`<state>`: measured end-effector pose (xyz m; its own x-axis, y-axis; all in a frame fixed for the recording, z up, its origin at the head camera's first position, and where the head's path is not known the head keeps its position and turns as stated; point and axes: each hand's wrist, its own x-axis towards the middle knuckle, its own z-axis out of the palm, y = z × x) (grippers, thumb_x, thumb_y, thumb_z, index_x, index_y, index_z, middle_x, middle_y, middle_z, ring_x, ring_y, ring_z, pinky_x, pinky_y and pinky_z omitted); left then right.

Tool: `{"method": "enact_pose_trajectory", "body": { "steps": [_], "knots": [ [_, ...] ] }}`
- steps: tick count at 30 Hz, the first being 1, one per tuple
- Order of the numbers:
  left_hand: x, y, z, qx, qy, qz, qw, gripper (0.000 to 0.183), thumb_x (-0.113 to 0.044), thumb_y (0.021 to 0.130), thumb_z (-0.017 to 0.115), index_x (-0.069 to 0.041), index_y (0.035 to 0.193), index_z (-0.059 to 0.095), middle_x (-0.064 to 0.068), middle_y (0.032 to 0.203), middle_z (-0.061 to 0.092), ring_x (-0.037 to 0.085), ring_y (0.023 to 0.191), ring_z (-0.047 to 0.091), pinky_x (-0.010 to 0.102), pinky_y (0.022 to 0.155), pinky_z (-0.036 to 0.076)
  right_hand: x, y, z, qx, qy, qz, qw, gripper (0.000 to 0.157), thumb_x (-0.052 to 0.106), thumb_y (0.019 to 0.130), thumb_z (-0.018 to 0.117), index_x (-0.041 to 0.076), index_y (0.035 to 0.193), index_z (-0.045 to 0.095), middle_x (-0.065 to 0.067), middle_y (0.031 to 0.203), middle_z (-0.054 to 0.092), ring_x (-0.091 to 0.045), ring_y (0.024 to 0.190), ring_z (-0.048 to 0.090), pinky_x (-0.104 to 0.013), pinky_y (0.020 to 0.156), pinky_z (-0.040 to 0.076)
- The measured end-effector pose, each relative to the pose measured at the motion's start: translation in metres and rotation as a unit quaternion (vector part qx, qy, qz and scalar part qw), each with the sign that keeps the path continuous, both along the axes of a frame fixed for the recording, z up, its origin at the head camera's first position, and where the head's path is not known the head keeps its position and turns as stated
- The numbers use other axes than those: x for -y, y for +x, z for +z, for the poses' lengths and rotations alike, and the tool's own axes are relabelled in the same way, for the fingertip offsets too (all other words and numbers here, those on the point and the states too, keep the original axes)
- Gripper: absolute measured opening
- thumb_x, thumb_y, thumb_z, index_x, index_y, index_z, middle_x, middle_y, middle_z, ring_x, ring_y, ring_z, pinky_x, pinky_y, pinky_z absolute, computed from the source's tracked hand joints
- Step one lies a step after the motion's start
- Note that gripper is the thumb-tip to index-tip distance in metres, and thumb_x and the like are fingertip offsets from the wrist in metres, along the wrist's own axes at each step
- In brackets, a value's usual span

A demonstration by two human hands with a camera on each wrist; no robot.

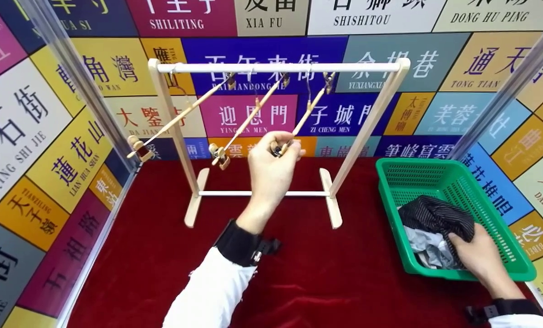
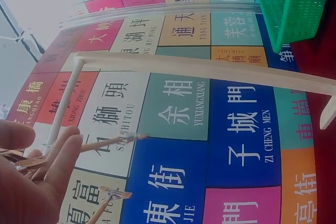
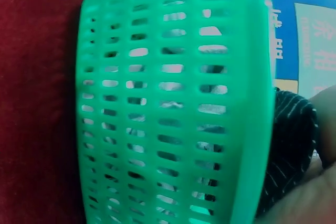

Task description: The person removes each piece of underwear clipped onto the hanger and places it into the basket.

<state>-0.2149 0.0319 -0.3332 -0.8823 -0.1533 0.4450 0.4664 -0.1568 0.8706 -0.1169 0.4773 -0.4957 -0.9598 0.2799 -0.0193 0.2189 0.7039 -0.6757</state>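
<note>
In the head view my left hand (image 1: pixel 271 171) pinches the near end of the rightmost wooden clip hanger (image 1: pixel 311 108), with thumb and fingers around its clip. That hanger hangs by its hook from the white top bar of a small wooden rack (image 1: pixel 198 68). Over at the right, my right hand (image 1: pixel 480 253) reaches into a green basket (image 1: pixel 423 175) and grips a black striped cloth (image 1: pixel 439 214). Below this cloth lies a grey-white cloth (image 1: pixel 428 243). The right wrist view shows the basket's slotted wall (image 3: pixel 236 103), with the striped cloth (image 3: pixel 291 129) beside the fingers.
A middle hanger (image 1: pixel 253 111) and a left hanger (image 1: pixel 185 111) share the bar, each with wooden clips at its ends. Dark red cloth (image 1: pixel 326 282) covers the table. Walls with coloured, lettered panels (image 1: pixel 262 116) rise behind and at both sides.
</note>
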Motion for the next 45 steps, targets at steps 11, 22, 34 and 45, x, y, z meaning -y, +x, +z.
{"method": "enact_pose_trajectory", "body": {
  "steps": [11,22,34,45],
  "knots": [
    [0.0,0.001,-0.002,-0.002,0.003,-0.012,0.9999,0.013,0.013,0.092,0.067,0.011,0.105,0.068,0.019,0.089,0.072,0.03,0.075,0.076,0.037,0.074,0.064,0.003,-0.006,-0.009,0.013,0.05,0.088,0.995,0.063,0.014,0.109,0.053,-0.028,0.145,0.022,-0.057,0.137,0.033,-0.073,0.128,0.034,-0.08,0.103,0.032],
    [0.002,0.003,-0.009,0.004,-0.004,-0.018,0.9998,0.024,0.011,0.092,0.068,0.013,0.117,0.068,0.022,0.1,0.076,0.025,0.082,0.077,0.036,0.079,0.064,0.005,-0.008,-0.012,0.03,0.082,0.118,0.989,0.065,0.016,0.107,0.058,-0.025,0.147,0.027,-0.055,0.139,0.037,-0.072,0.127,0.037,-0.078,0.1,0.036],
    [0.008,0.007,-0.021,0.001,-0.013,0.001,0.9999,0.03,0.01,0.089,0.071,0.012,0.119,0.069,0.021,0.11,0.076,0.026,0.103,0.076,0.033,0.09,0.061,0.009,-0.003,-0.002,0.017,0.079,0.086,0.993,0.068,0.021,0.106,0.06,-0.024,0.145,0.027,-0.055,0.137,0.036,-0.072,0.125,0.038,-0.08,0.097,0.036],
    [0.019,0.021,-0.03,0.021,-0.007,-0.007,0.9997,0.04,0.01,0.089,0.07,0.011,0.129,0.064,0.024,0.126,0.071,0.034,0.117,0.07,0.032,0.098,0.057,0.013,0.0,0.009,-0.012,0.09,0.037,0.995,0.081,0.034,0.109,0.054,-0.019,0.156,0.014,-0.052,0.153,0.017,-0.072,0.138,0.018,-0.083,0.105,0.022]
  ]
}}
